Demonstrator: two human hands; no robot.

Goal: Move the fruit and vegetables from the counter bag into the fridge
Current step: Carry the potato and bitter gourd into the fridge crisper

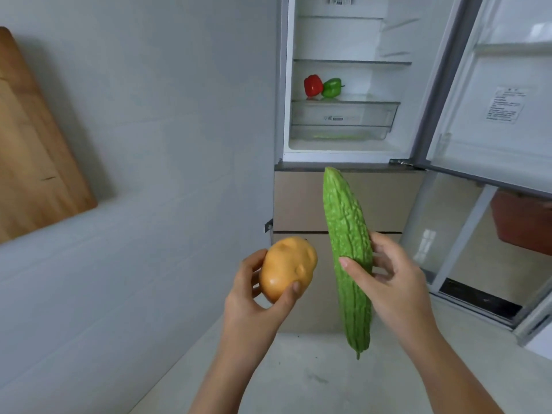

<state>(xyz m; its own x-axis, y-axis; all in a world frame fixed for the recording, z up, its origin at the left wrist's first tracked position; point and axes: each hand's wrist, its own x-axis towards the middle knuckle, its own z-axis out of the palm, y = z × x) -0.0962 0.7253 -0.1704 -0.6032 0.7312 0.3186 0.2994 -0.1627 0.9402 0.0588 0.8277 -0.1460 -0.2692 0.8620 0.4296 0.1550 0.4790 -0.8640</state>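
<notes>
Four pieces of produce show in all: two held in front of the fridge point(343, 138) and two already inside it. The left hand point(257, 297) is curled around one potato point(286, 265), thumb across its near end and fingers behind; the potato is tan-yellow, smooth and lumpy, with a few shallow dimples. The right hand point(385, 276) grips one bitter gourd point(348, 255) at about its middle, thumb on the front and fingers wrapped behind. The gourd is long, bright green and covered in warty ridges running lengthwise; it stands nearly upright, its blunt end up against the beige lower drawers and its thin pointed tip hanging down over the floor. The two held items sit side by side, apart, not touching. The fridge's upper compartment is open, its door point(493, 100) swung out to the right. On one glass shelf stand one red bell pepper point(312, 85) and one green bell pepper point(331, 87), touching each other, red on the left. Below that shelf are two clear drawers. At the left edge, one wooden cutting board point(33, 150) leans against the grey wall.
</notes>
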